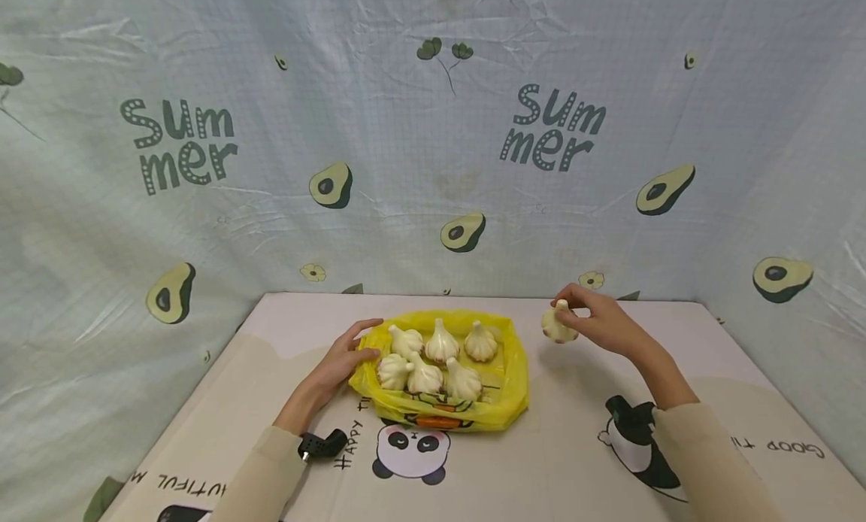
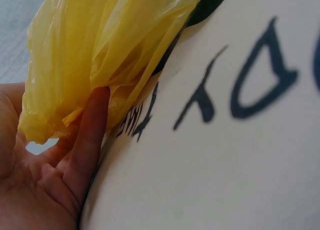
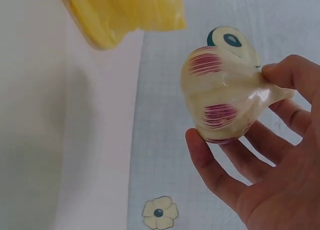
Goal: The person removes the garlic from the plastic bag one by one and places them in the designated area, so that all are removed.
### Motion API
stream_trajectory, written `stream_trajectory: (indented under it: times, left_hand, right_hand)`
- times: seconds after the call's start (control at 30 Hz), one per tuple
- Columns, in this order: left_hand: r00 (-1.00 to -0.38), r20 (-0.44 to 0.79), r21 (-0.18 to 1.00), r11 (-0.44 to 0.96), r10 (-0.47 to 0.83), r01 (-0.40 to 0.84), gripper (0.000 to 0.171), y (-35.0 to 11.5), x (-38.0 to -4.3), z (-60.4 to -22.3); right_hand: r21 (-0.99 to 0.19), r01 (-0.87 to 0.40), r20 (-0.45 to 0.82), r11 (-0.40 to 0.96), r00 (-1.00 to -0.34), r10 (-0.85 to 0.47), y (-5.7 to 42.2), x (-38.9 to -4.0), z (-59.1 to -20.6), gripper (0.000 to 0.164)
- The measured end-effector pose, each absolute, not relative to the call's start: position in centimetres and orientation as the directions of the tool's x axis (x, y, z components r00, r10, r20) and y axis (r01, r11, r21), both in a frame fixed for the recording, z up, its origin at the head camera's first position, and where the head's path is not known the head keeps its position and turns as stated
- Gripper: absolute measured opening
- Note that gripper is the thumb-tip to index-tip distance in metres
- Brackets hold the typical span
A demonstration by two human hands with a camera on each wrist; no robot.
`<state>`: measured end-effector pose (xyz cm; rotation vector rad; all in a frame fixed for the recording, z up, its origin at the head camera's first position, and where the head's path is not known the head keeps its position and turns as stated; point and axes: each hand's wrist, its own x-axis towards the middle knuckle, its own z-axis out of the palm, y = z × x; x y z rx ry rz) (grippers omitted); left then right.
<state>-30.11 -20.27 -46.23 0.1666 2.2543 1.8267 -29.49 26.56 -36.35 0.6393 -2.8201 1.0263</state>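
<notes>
A yellow plastic bag (image 1: 510, 402) stands spread wide at the top on the table, with several white garlic bulbs (image 1: 442, 344) inside. My left hand (image 1: 341, 360) grips the bag's left rim; in the left wrist view one finger (image 2: 95, 125) lies along the outside of the yellow plastic (image 2: 75, 55). To the right of the bag, my right hand (image 1: 605, 323) holds another garlic bulb (image 1: 556, 326) above the table. Close up, thumb and fingers pinch this bulb (image 3: 225, 95) about its neck and side, and purple streaks show on its pale skin.
The table (image 1: 541, 469) has a pale cover with printed pandas and lettering. Behind it hangs a light curtain (image 1: 406, 131) printed with avocados and the word "summer". A black strap device (image 1: 323, 444) sits at the left wrist.
</notes>
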Motion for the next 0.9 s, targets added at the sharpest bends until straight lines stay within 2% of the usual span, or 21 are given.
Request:
stream_trajectory:
  times: [0.17,0.57,0.9]
  left_hand:
    - [-0.968,-0.118,0.977,0.199,0.223,-0.073,0.061,-20.2,-30.1,-46.1]
    - [-0.964,-0.114,0.979,0.193,0.238,-0.068,0.062,-20.2,-30.0,-46.1]
    - [-0.963,-0.103,0.981,0.187,0.251,-0.056,0.063,-20.2,-30.0,-46.0]
  right_hand:
    - [-0.605,-0.394,0.193,0.692,-0.916,-0.352,27.1,-29.9,-36.3,0.028]
    - [-0.644,-0.348,0.169,0.681,-0.933,-0.317,28.4,-31.6,-38.1,0.026]
    - [-0.7,-0.241,0.064,0.672,-0.959,-0.277,28.7,-33.1,-39.9,0.033]
